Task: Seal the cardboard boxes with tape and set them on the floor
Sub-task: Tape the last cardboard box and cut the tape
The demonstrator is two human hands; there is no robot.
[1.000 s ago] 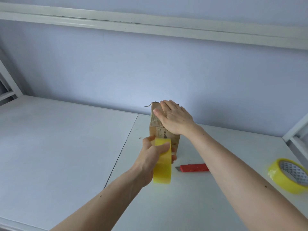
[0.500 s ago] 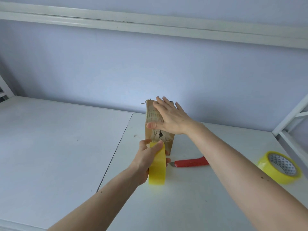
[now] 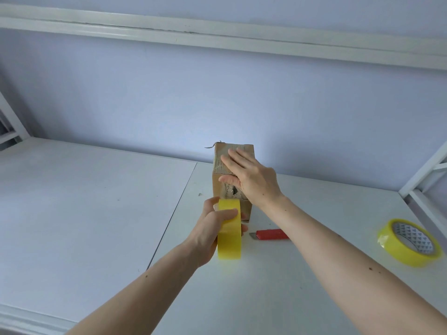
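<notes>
A small worn cardboard box (image 3: 221,187) stands upright near the back of the white table (image 3: 96,213). My right hand (image 3: 251,180) lies flat on its top and near face, fingers spread, pressing on it. My left hand (image 3: 212,228) grips a yellow tape roll (image 3: 229,235) held on edge just in front of the box's lower face. The roll hides the bottom of that face. A torn patch shows on the box front between my two hands.
A red utility knife (image 3: 272,234) lies on the table right of the roll, partly under my right forearm. A second yellow tape roll (image 3: 408,243) lies flat at the right. White frame bars (image 3: 420,175) rise at the right edge; a wall is close behind.
My right hand slid a little down over the box's top front edge. The tape roll in my left hand stays just in front of the box. The view shifted slightly.
</notes>
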